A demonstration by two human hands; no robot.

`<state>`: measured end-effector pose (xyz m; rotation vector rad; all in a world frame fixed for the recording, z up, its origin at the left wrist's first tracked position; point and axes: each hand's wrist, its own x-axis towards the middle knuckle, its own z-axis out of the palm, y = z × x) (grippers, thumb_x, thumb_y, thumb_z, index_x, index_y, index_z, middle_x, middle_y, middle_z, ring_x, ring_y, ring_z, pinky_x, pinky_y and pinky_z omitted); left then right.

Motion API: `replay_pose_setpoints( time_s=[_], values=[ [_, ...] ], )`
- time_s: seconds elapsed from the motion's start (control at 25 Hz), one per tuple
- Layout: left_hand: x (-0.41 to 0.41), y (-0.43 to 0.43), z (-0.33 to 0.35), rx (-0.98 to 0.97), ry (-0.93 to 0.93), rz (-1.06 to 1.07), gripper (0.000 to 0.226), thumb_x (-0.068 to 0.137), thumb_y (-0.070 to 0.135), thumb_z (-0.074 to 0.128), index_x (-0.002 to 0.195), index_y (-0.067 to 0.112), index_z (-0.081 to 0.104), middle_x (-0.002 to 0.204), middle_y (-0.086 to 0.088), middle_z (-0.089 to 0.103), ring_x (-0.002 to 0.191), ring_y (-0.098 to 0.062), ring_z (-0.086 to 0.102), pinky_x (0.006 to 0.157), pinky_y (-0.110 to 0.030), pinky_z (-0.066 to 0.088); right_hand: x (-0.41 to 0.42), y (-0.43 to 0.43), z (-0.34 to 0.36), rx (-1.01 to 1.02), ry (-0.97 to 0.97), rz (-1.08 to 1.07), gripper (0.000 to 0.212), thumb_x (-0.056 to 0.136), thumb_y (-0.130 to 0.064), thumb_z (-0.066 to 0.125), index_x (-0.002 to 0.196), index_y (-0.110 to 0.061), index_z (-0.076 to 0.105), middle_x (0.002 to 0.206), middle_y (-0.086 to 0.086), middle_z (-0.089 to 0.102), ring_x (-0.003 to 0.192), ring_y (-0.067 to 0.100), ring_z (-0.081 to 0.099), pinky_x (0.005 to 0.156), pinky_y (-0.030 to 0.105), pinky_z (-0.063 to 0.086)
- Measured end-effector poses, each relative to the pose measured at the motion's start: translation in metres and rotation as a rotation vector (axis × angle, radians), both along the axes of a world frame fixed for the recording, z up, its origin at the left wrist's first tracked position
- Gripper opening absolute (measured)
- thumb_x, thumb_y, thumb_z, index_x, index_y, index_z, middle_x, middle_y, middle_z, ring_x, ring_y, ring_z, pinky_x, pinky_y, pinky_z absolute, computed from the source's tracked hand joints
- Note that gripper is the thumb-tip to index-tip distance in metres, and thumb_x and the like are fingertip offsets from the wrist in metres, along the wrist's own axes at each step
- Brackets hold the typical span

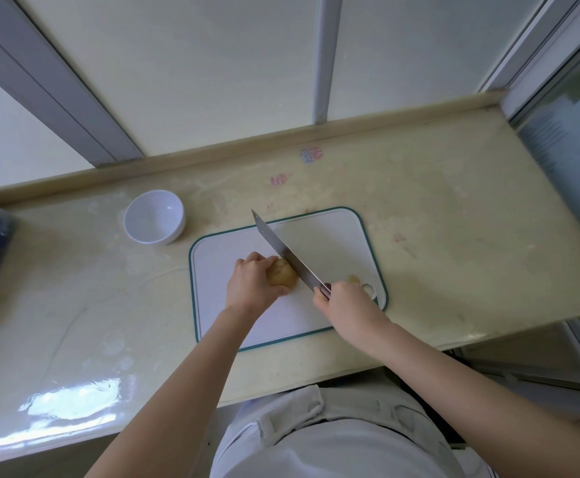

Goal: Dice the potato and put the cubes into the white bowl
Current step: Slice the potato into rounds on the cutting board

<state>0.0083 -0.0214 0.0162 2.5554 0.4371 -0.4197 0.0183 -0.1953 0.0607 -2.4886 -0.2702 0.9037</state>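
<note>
My left hand (252,286) curls its fingers round the potato (282,274) on the board (316,243), pinning it against rolling. My right hand (342,300) grips the knife (287,252), blade against the potato. The bowl (154,216) sits near, empty.

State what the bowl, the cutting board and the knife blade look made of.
White bowl: glossy, with a highlight inside; ceramic or melamine, cannot tell. Cutting board: matte white with a teal rim, likely plastic. Knife blade: grey reflective sheen, apparently steel.
</note>
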Motion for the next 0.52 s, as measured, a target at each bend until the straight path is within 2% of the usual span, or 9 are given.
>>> replay_pose_setpoints(
  time_s=[0.12, 0.32, 0.52],
  values=[
    [0.003, 0.0, 0.002, 0.011, 0.009, -0.028, 0.051, 0.077, 0.033, 0.072, 0.125, 0.029, 0.056, 0.118, 0.003, 0.051, 0.108, -0.022, 0.04, 0.076, -0.027, 0.036, -0.011, -0.016, -0.002, 0.012, 0.028, -0.002, 0.035, 0.102, -0.035, 0.035, 0.087, -0.009, 0.054, 0.079, 0.007, 0.053, 0.072, 0.026, 0.048, 0.068, 0.028, 0.041],
    [0.002, -0.001, 0.002, 0.025, 0.003, -0.035, 0.048, 0.078, 0.032, 0.071, 0.123, 0.026, 0.057, 0.119, 0.003, 0.051, 0.109, -0.021, 0.039, 0.075, -0.027, 0.035, -0.008, -0.011, -0.009, 0.026, 0.025, -0.001, 0.034, 0.102, -0.035, 0.035, 0.087, -0.01, 0.053, 0.08, 0.007, 0.054, 0.073, 0.027, 0.049, 0.069, 0.028, 0.041],
    [0.001, -0.002, 0.001, 0.038, -0.005, -0.036, 0.047, 0.077, 0.034, 0.072, 0.121, 0.027, 0.058, 0.116, 0.003, 0.051, 0.108, -0.021, 0.039, 0.075, -0.028, 0.037, -0.001, 0.004, -0.022, 0.024, 0.001, -0.065, 0.041, 0.1, -0.026, 0.041, 0.061, -0.012, 0.039, 0.06, 0.002, 0.04, 0.066, 0.029, 0.039, 0.061, 0.03, 0.034]
  ],
)
